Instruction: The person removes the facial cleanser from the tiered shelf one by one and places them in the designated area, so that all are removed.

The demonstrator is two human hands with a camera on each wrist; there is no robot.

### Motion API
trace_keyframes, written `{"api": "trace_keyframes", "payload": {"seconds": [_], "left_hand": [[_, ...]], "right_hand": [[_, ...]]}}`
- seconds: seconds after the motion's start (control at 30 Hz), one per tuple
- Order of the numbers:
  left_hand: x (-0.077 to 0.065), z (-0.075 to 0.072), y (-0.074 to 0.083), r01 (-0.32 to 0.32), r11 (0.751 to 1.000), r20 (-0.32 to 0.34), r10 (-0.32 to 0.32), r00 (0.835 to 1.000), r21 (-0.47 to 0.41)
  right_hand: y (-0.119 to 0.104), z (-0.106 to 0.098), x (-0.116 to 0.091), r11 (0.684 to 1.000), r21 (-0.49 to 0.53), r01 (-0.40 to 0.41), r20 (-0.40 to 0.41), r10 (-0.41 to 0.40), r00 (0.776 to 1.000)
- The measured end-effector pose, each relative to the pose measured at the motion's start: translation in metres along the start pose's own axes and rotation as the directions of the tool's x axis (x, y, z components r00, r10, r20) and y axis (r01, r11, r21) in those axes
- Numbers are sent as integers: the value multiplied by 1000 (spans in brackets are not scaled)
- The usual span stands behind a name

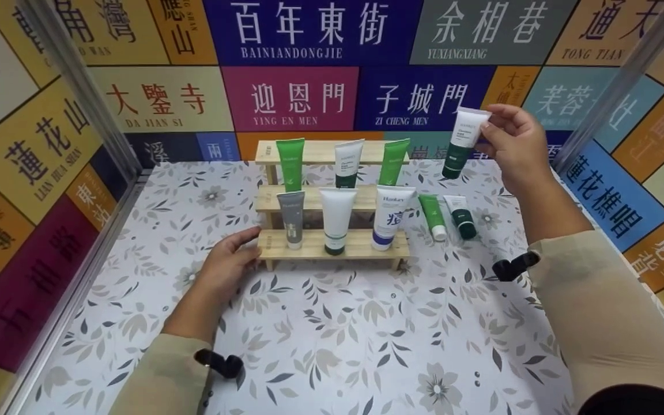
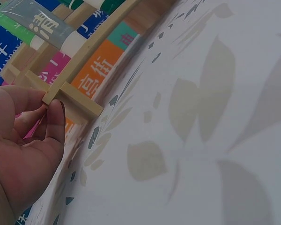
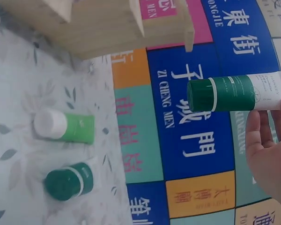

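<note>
My right hand (image 1: 513,144) pinches a white and dark green tube (image 1: 463,141) by its flat end, cap downward, in the air right of the rack. In the right wrist view the same tube (image 3: 239,92) shows its dark green cap. With thumb and fingers, my left hand (image 2: 28,136) grips the left end of the lowest step of the wooden rack (image 1: 309,252). On that step stand a grey tube (image 1: 292,219), a white tube (image 1: 338,219) and a white tube with a blue cap (image 1: 392,218). Behind them are two green tubes (image 1: 291,164) and a white and green tube (image 1: 347,162).
Right of the rack, a green tube (image 1: 433,217) with a white cap and a small white and dark green tube (image 1: 460,217) lie on the leaf-patterned tabletop (image 1: 366,340). Printed sign panels (image 1: 291,98) line the back and both sides.
</note>
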State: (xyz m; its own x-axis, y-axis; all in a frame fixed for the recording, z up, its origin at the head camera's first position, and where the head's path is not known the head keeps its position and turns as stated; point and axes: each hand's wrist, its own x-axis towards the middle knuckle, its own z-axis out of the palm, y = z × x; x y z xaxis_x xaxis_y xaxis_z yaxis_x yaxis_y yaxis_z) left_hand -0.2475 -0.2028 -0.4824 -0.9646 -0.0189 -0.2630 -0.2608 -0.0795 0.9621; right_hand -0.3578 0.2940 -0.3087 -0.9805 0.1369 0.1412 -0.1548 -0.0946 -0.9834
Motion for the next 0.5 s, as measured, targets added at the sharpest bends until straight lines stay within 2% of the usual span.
{"api": "trace_keyframes", "payload": {"seconds": [0.33,0.5], "left_hand": [[0,-1,1,33,999,-9,-33,999,4],[-1,0,1,22,1000,-7,-22,1000,4]], "right_hand": [[20,-28,1,999,-15,-52,-77,51,996],[29,-45,1,998,-6,-66,-84,65,994]]}}
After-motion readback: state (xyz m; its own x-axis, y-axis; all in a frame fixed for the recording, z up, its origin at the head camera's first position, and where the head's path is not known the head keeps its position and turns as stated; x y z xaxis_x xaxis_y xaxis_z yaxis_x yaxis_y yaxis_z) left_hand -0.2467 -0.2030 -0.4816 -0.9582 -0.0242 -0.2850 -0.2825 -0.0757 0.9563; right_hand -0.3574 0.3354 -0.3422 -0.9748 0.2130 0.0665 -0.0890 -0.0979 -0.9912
